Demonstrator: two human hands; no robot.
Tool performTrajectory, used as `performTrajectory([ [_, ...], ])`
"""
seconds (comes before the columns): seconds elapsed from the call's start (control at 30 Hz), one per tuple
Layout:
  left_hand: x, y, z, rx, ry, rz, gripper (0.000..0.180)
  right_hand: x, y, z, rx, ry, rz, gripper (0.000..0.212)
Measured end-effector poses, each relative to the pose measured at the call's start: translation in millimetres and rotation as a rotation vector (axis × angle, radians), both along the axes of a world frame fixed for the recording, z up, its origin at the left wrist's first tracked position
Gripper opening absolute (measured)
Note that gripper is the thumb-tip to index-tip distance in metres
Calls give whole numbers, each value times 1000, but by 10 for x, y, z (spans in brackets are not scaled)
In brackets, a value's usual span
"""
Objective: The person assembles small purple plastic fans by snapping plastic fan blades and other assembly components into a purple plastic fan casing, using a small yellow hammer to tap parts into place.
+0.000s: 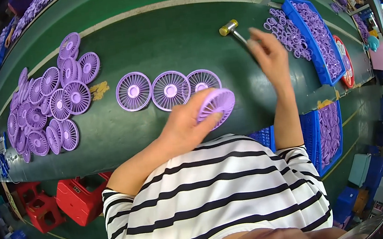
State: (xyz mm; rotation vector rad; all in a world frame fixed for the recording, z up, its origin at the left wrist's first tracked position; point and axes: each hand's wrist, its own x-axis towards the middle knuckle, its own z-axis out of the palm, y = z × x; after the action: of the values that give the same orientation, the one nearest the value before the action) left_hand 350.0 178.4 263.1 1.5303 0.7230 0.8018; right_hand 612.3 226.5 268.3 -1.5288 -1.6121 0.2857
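Taking the lavender fan grille (222, 101) nearest the body as the clock's centre, the left hand (185, 125) is reaching in from 8 o'clock, its wrist bending slightly and its thumb lying across the spokes. It is clasping the grille, which is leaning at a tilt above the table (154, 38); round and rimmed, it is showing fine radial spokes. Three similar grilles (170, 90) are lying in a row from 11 o'clock round to between 9 and 10, showing pale solid hubs.

The right hand (273, 56) is blurring at about 2 o'clock, its forearm rising almost straight from below. Its fingers are pointing away from the body, beside the shaft of a yellow-faced hammer (229, 28); whether they are gripping it cannot be told. The hammer's head is lying between 12 and 1 o'clock.

Farther off, loose purple rings (287, 30) are spreading between 1 and 2 o'clock, a blue crate (304, 43) is holding more at 2, and a grille pile (36, 117) is sprawling at 9.
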Motion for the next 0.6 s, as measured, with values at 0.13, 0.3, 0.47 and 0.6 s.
performTrajectory([
  [0.13,333,137,126,378,495,-240,46,917,448,-491,-151,-669,-553,40],
  [0.3,741,181,-292,881,537,-105,37,1150,467,-628,-92,-611,-386,26],
  [0.47,524,238,-266,987,406,0,40,1230,453,-677,-88,-427,-380,26],
  [0.6,-81,624,88,858,559,338,53,1429,526,-795,-46,-648,-556,31],
])
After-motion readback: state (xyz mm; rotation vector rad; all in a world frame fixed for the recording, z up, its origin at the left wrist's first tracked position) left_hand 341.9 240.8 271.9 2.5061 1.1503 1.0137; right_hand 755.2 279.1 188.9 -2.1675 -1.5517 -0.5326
